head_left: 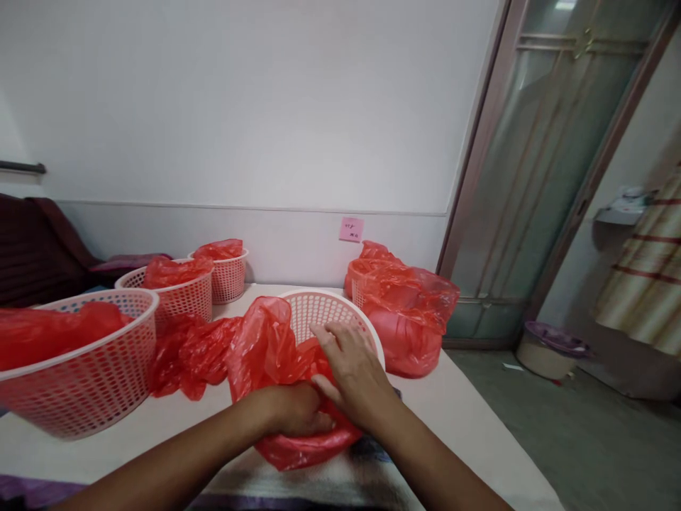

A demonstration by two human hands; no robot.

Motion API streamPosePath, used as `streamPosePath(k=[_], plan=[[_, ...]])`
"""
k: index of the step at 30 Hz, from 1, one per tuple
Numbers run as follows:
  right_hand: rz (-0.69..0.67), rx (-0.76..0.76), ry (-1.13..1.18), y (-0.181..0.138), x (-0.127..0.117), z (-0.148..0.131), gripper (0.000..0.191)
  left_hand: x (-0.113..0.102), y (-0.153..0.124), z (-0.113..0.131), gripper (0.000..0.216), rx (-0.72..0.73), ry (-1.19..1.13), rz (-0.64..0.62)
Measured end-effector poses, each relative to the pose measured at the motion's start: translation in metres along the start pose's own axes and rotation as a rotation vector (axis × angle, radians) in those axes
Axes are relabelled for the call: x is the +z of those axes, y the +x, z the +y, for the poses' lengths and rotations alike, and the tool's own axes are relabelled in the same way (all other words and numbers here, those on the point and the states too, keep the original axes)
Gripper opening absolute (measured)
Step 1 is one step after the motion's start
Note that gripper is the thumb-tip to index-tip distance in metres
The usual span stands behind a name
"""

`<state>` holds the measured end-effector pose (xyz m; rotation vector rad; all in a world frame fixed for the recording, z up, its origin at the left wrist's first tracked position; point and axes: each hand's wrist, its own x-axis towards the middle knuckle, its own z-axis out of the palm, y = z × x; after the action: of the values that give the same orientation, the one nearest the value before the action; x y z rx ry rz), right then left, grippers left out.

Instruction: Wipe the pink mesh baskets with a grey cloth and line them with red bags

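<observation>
Clenching the red bag [264,349], the left hand [293,410] touches the right hand [357,377], whose fingers [330,339] spread atop it.

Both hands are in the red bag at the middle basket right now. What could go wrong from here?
1. The thin red bag is bunched in the left hand and pressed by the right hand; tugging may tear it on the rim of the tilted basket.
2. The basket looks light and could slide into the bagged basket beside it, which sits near the edge of the table.
</observation>
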<state>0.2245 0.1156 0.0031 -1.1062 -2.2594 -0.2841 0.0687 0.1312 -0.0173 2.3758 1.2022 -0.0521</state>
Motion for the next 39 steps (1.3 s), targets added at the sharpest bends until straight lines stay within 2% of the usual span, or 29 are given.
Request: streamPosePath(k=[3,5,9,13,16,18,23,29,33,39], plan=[[-0.085,0.155,0.02,0.013,0.016,0.018,0.03,-0.002,-0.004,0.001,0.05,-0.032,0.035,-0.051],[-0.052,0.332,0.013,0.015,0.021,0.038,0.017,-0.004,-0.01,0.0,0.051,-0.03,0.041,-0.059],[0.042,0.567,-0.055,0.007,0.016,0.069,0.019,-0.003,-0.02,-0.005,0.05,-0.019,0.032,-0.045],[0.096,0.663,-0.081,0.001,0.009,0.078,0.022,0.004,-0.027,-0.011,0.048,-0.002,0.024,-0.023],[0.12,0.68,-0.04,0.0,0.013,0.082,0.038,0.007,-0.032,-0.016,0.045,0.015,0.021,0.02],[0.106,0.669,0.039,0.0,0.019,0.085,0.042,0.006,-0.036,-0.02,0.043,0.041,0.008,0.067],[0.131,0.679,0.253,-0.005,0.034,0.086,0.029,0.001,-0.05,-0.03,0.033,0.073,-0.02,0.223],[0.207,0.663,0.359,-0.006,0.043,0.074,0.031,0.003,-0.064,-0.049,0.024,0.048,-0.019,0.374],[0.22,0.644,0.402,0.0,0.044,0.065,0.034,0.013,-0.065,-0.057,0.026,-0.01,0.056,0.417],[0.222,0.649,0.422,0.005,0.043,0.06,0.037,0.025,-0.064,-0.057,0.023,-0.022,0.104,0.402]])
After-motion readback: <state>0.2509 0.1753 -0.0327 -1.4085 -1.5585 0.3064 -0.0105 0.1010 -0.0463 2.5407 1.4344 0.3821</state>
